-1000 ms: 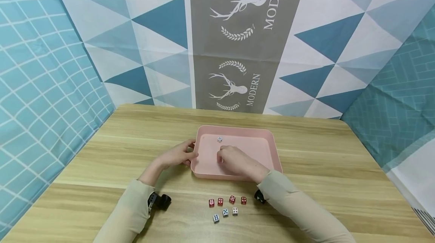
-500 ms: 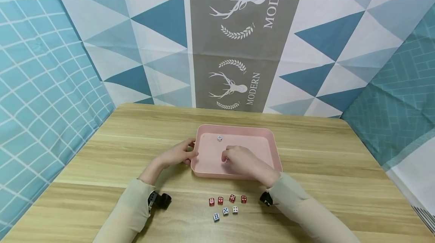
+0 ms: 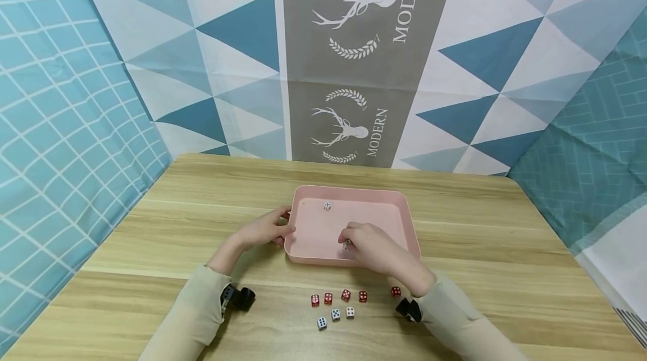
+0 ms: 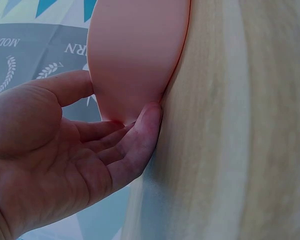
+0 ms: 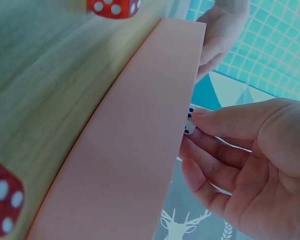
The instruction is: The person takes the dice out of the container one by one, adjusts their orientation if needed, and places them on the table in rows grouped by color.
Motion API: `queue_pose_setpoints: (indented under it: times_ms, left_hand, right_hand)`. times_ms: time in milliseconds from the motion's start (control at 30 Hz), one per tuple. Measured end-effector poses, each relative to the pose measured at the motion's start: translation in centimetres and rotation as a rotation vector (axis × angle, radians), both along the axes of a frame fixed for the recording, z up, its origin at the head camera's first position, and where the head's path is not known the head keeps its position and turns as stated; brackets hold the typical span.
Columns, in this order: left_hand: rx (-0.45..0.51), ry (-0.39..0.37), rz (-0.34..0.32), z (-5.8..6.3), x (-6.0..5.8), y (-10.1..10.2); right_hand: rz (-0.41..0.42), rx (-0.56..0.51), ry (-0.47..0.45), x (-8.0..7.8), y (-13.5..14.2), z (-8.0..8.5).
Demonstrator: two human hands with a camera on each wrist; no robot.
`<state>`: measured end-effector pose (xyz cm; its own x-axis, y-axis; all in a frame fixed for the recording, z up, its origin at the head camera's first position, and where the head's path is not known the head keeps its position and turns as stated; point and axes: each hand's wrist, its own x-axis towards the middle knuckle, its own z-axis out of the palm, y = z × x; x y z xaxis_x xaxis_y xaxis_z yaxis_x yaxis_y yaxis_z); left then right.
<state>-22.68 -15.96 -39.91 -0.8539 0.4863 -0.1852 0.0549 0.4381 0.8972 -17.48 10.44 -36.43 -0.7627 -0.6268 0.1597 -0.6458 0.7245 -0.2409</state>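
Note:
My left hand (image 3: 265, 230) holds the left end of the pink tray (image 3: 415, 236), its thumb at the rim. In the left wrist view, the fingers of that left hand (image 4: 65, 145) curl against the outer wall of the tray (image 4: 137, 45). Over the tray's front part, my right hand (image 3: 374, 244) pinches a white die (image 3: 346, 244) between thumb and fingers. The right wrist view shows this white die (image 5: 189, 120) just above the rim, partly covered by the fingertips. Another white die (image 3: 327, 206) lies inside the tray near its back left.
In front of the tray, several red dice (image 3: 346, 295) form a row on the wooden table (image 3: 485, 237), with several white dice (image 3: 336, 314) nearer. Another red die (image 3: 396, 291) sits to the right, beside my right wrist's black camera (image 3: 409, 310). Patterned cloth (image 3: 242, 69) hangs behind.
My right hand has drawn right and nearer over the tray, bringing the white die into sight. A red die beside the right wrist has become visible. My left hand has stayed still.

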Motion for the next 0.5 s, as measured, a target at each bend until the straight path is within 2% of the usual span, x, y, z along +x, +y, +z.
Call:
queue_pose_setpoints:
  times_ms: [500]
  left_hand:
    - [-0.008, -0.002, 0.006, 0.0, 0.0, 0.0]
  right_hand:
    - [0.005, -0.049, 0.066, 1.7, 1.7, -0.1]
